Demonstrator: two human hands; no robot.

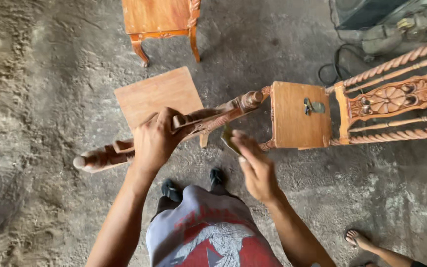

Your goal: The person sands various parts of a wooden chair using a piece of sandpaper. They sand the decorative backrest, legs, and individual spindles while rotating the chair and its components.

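My left hand (155, 139) grips a long carved wooden leg piece (213, 115) near its middle and holds it slanted above the floor; its knobbed end points up to the right. My right hand (254, 165) is blurred just below that end, pinching a small dark folded scrap, probably sandpaper (229, 140). A flat square wooden board (156, 94) lies on the floor behind the leg piece.
A small wooden chair with a carved, twisted-spindle back (394, 99) lies on its side at right, a few small dark bits on its seat (300, 116). Another wooden piece on curved legs (161, 20) stands at top. Another person's bare foot (359, 240) shows at lower right. The floor is dusty concrete.
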